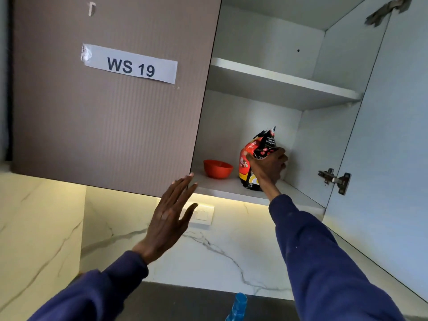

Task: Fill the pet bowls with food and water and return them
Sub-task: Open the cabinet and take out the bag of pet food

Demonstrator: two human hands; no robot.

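A red and black pet food bag [253, 158] stands upright on the bottom shelf [222, 187] of an open wall cabinet. My right hand [269, 166] reaches into the cabinet and grips the bag around its upper part. An orange bowl [217, 169] sits on the same shelf, a little left of the bag. My left hand [171, 214] is raised below the cabinet with its fingers spread, its fingertips near the lower corner of the shut left door [111, 126]. It holds nothing.
The shut left door carries a "WS 19" label [130, 64]. The right door [389, 135] stands open with its hinge [335, 179] showing. An upper shelf [282, 79] is bare. A marble backsplash with a wall switch [201, 215] lies below. A blue bottle top [238, 306] shows at the bottom edge.
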